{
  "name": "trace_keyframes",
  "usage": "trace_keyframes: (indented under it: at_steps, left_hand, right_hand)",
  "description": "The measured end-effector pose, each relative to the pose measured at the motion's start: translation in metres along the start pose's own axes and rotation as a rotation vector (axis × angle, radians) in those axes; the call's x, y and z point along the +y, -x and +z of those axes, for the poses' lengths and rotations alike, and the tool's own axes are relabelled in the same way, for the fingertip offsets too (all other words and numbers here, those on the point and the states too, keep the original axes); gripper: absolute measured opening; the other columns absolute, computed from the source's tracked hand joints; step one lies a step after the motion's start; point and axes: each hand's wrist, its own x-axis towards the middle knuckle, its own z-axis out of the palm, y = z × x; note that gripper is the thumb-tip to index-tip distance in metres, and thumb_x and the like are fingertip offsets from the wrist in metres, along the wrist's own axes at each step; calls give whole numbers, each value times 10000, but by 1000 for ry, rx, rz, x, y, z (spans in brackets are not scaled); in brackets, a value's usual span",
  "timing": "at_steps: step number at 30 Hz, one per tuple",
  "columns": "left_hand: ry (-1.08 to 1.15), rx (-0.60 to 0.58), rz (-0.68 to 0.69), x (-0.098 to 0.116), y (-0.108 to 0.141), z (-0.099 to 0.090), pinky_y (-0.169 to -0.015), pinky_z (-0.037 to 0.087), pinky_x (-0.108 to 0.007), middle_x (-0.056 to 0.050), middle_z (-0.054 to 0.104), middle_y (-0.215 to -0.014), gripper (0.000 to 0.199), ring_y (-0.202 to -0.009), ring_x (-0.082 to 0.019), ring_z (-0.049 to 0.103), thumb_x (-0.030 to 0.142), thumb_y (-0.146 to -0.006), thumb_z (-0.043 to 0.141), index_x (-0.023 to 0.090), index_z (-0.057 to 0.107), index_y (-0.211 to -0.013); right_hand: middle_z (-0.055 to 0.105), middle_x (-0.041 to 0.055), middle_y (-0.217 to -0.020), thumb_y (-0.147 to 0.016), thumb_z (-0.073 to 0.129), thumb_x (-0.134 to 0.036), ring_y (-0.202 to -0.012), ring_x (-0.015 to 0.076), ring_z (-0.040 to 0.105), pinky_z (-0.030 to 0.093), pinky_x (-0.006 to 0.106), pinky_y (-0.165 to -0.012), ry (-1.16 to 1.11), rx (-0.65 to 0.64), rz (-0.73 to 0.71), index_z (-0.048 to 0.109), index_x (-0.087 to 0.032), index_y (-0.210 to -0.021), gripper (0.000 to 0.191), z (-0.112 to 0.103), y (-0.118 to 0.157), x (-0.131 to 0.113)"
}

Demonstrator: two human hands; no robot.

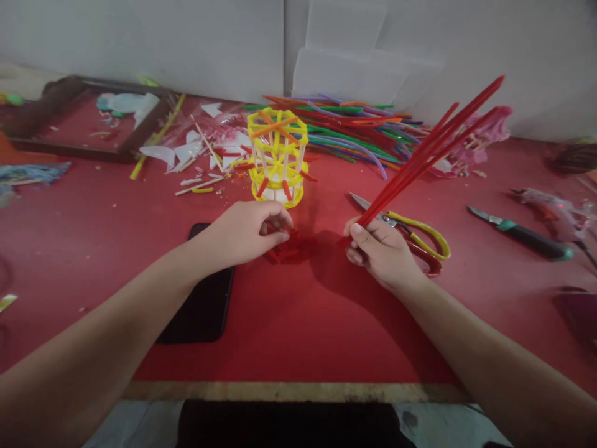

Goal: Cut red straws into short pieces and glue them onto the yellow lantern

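Note:
Several long red fuzzy stems (pixel 420 155) slant up and right from my right hand (pixel 380 249), whose fingers are closed round their lower ends. My left hand (pixel 256 233) is bent over a small pile of short red pieces (pixel 291 249); thumb and fingertips come close together at its edge, and whether they pinch a piece is too small to tell. Just behind the pile stands a yellow and white round tiered frame (pixel 278 155) with orange and red bits on it. Scissors (pixel 420 233) with yellow and red handles lie partly behind my right hand.
A black phone (pixel 203 305) lies under my left forearm. Coloured stems (pixel 354 130) are heaped along the wall. At right are a craft knife (pixel 522 233) and a clear tool (pixel 555 208). A dark tray (pixel 125 149) and white scraps (pixel 189 149) occupy the back left.

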Motion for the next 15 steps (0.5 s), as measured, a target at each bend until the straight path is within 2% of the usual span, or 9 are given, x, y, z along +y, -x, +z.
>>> trace_keyframes:
  at_steps: [10, 15]
  left_hand:
    - [-37, -85, 2, 2, 3, -7, -617, 416, -244, 10, 707, -749, 123, -654, -145, 620, 234, -736, 603, 199, 687, -819]
    - [-64, -127, 33, 1, 3, -8, -657, 432, -252, 12, 756, -821, 236, -708, -159, 661, 211, -753, 546, 228, 746, -876]
  right_hand:
    - [455, -69, -610, -830, 686, -486, -439, 32, 424, 281, 207, -440, -14, -4, 0, 618, -186, -803, 309, 0, -1, 0]
    - [445, -73, -598, -822, 691, -496, -433, 31, 430, 277, 203, -436, -3, -3, 7, 618, -181, -794, 324, 0, 0, -1]
